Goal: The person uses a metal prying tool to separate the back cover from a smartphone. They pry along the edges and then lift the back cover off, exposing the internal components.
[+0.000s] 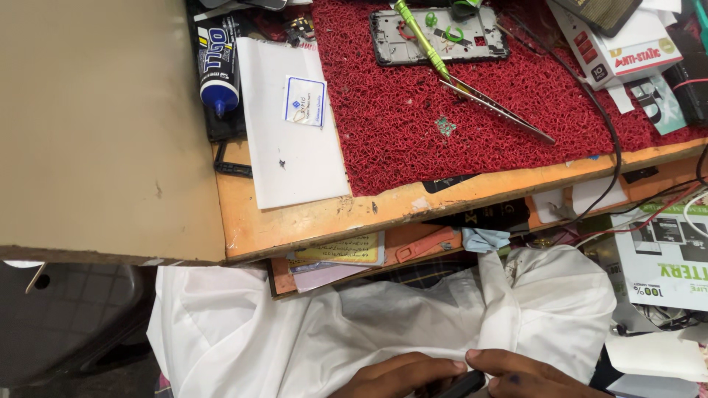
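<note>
My left hand (402, 374) and my right hand (520, 372) meet at the bottom edge of the view, over my lap in a white garment (310, 324). Both hold a small dark flat object (461, 385), mostly hidden between the fingers and cut off by the frame. On the bench above, a stripped phone frame (439, 35) lies on a red looped mat (442, 110). A green-handled screwdriver (420, 37) lies across the frame, with metal tweezers (494, 109) beside it.
A white flat box (291, 121) and a blue-capped white bottle (219, 63) lie left of the mat. A tan board (96, 125) covers the left side. The orange bench edge (413, 206) has an open shelf of papers below. Black cables (605, 125), cartons and packages crowd the right.
</note>
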